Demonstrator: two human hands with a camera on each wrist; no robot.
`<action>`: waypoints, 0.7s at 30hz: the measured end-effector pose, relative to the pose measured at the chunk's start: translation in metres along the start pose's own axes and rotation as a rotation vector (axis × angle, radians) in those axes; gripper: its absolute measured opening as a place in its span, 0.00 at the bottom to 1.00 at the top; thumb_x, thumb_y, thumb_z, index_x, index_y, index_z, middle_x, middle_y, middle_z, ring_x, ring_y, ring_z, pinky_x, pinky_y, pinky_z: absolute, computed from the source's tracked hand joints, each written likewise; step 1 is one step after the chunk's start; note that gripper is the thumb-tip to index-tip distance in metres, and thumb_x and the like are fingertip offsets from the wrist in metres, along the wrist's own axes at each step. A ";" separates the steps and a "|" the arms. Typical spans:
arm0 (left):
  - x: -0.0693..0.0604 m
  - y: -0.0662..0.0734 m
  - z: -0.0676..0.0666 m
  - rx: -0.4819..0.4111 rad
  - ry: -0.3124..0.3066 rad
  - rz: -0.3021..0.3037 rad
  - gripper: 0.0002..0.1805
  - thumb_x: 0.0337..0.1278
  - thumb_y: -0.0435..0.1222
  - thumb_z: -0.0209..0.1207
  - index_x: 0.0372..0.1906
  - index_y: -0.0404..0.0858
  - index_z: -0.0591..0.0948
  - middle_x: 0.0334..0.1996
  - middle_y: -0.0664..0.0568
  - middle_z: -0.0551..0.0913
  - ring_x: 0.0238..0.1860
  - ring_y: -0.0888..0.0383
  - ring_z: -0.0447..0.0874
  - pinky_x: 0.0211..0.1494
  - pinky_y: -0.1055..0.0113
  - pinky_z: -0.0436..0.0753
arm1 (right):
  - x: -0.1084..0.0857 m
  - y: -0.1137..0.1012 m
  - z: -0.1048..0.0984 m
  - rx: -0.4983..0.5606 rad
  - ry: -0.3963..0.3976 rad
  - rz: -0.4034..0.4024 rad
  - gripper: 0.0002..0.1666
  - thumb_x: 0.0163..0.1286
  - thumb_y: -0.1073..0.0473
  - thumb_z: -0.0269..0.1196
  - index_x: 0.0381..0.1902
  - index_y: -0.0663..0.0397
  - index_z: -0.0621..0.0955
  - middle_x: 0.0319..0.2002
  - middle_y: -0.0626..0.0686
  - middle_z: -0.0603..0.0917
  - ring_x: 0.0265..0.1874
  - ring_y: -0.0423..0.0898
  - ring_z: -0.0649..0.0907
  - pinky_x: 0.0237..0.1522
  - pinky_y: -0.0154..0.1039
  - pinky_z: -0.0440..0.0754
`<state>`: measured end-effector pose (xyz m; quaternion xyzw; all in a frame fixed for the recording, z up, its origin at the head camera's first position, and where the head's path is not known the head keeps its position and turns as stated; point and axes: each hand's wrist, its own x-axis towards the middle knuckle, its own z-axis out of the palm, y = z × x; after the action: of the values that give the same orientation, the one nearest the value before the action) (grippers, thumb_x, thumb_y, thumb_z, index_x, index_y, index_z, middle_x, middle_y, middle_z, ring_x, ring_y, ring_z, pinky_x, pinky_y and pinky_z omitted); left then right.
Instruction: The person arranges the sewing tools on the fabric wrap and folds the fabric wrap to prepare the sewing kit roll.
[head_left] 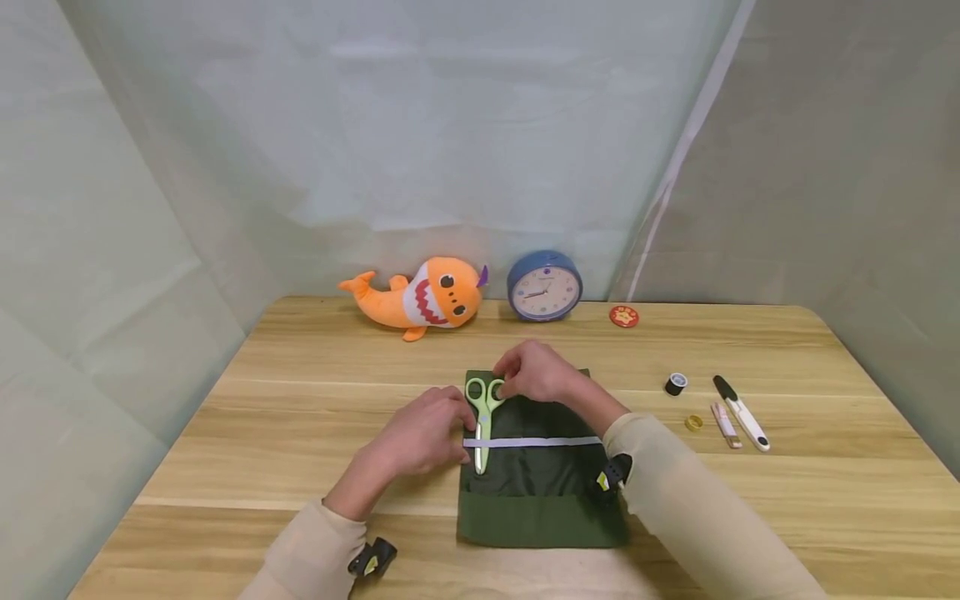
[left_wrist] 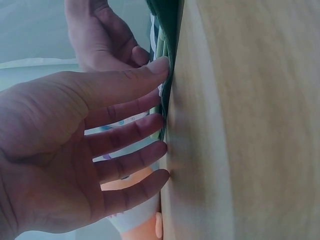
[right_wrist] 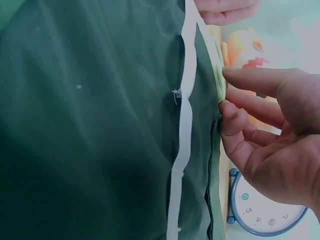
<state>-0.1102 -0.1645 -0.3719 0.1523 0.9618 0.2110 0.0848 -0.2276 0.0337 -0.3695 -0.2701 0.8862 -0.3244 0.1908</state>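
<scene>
Green-handled scissors (head_left: 483,417) lie on the left part of a dark green fabric organizer (head_left: 540,521), handles toward the back, blades under a white elastic strip (head_left: 540,442). The right hand (head_left: 542,372) holds the scissors' right ring by thumb and fingers; in the right wrist view this hand (right_wrist: 280,130) is at the handle (right_wrist: 220,82) by the fabric's edge. The left hand (head_left: 427,429) rests at the organizer's left edge. Seen in the left wrist view, its fingers (left_wrist: 131,132) are nearly straight and spread, and its thumb touches the fabric.
An orange plush shark (head_left: 427,296), a blue clock (head_left: 545,286) and a red round badge (head_left: 624,316) are at the back. To the right lie a black thread spool (head_left: 677,383), a yellow roll (head_left: 693,422), a pink-and-white bundle (head_left: 726,426) and a white-handled tool with black cover (head_left: 742,414).
</scene>
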 end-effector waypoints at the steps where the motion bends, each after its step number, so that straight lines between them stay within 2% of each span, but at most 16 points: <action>1: 0.000 0.000 0.000 -0.001 0.001 -0.003 0.15 0.48 0.34 0.81 0.42 0.40 0.90 0.51 0.49 0.84 0.58 0.47 0.80 0.68 0.48 0.78 | 0.000 0.000 0.001 -0.002 -0.004 -0.002 0.19 0.62 0.62 0.76 0.51 0.59 0.89 0.37 0.51 0.88 0.35 0.42 0.81 0.37 0.34 0.79; 10: 0.000 0.001 0.001 0.015 0.008 -0.018 0.17 0.47 0.36 0.82 0.43 0.38 0.89 0.48 0.49 0.84 0.55 0.47 0.81 0.66 0.49 0.79 | -0.002 0.001 0.005 -0.016 -0.026 0.025 0.19 0.64 0.62 0.76 0.52 0.58 0.89 0.38 0.51 0.88 0.36 0.43 0.81 0.38 0.34 0.79; 21: 0.000 0.002 -0.001 0.021 0.021 -0.020 0.16 0.47 0.34 0.81 0.41 0.37 0.89 0.46 0.49 0.86 0.52 0.48 0.82 0.63 0.49 0.81 | -0.004 -0.001 0.006 -0.037 -0.050 -0.019 0.17 0.63 0.62 0.77 0.50 0.58 0.89 0.36 0.50 0.87 0.35 0.42 0.81 0.39 0.35 0.79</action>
<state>-0.1097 -0.1633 -0.3705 0.1416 0.9663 0.2017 0.0750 -0.2206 0.0327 -0.3720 -0.2899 0.8845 -0.3027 0.2050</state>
